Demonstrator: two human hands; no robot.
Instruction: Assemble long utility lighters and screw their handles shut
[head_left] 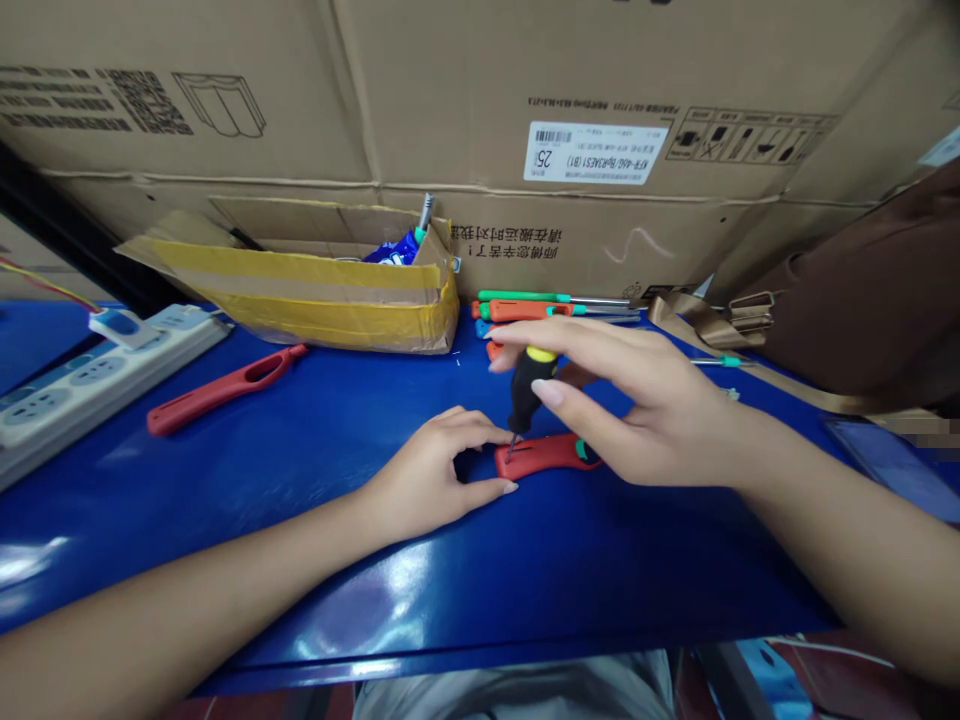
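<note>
A red long-neck lighter (536, 456) with a green trigger lies on the blue table in front of me. My left hand (442, 465) is closed around its left end, thumb on the near side and fingers on the far side. In my right hand (634, 400) is a short screwdriver (527, 388) with a black and yellow handle, gripped from above. The screwdriver stands nearly upright, its tip on the hole near the lighter's left end. My right hand covers the lighter's right end.
A red lighter shell (229, 388) lies at the left, near a white power strip (97, 370). Behind stands an open cardboard box (337, 310) with yellow tape. Several finished-looking lighters (525, 310) lie at the back. A phone (896, 465) and brown strap (697, 325) are at right.
</note>
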